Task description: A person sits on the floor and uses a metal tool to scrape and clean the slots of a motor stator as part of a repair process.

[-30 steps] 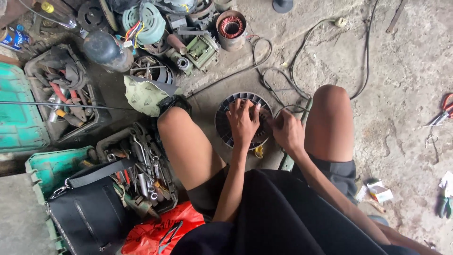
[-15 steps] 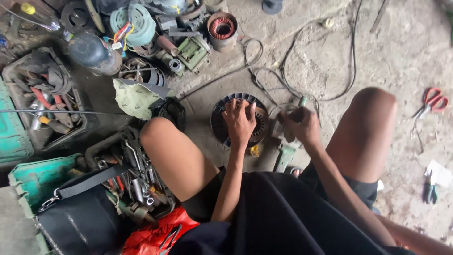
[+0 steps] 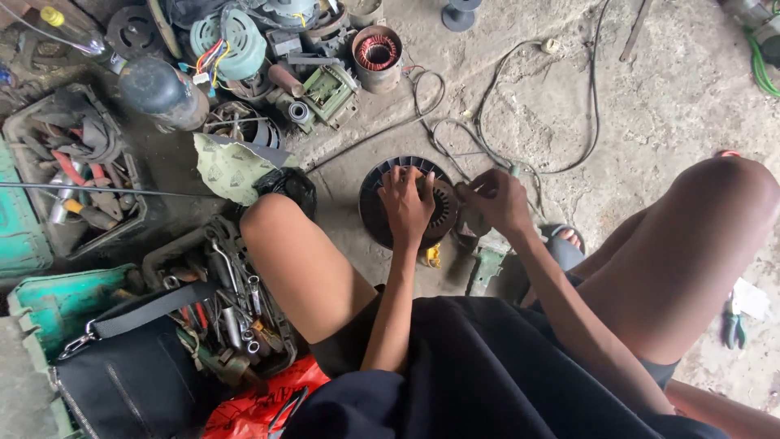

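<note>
At frame centre, left hand (image 3: 406, 205) spread flat, fingers pressed down over stator (image 3: 409, 203). Just right of it, right hand (image 3: 497, 201) curled, fingertips pinched on something small at the stator's right rim; what exactly, cannot tell. Stator: dark round slotted ring, flat on concrete floor (image 3: 650, 106) between the knees, bore facing up at the camera, axis vertical. Partly hidden by both hands. Thin cable (image 3: 487, 114) looping across the floor above, upper centre. Copper-wound coil can (image 3: 377, 55) higher up. Torn pale-green paper (image 3: 227, 169) left of centre. Open tray of spanners (image 3: 236, 301) at lower left, black bag (image 3: 130, 366) beside it. Red plastic wrapper (image 3: 260, 402) at bottom edge. Green-handled pliers (image 3: 735, 325) at far right.
</note>
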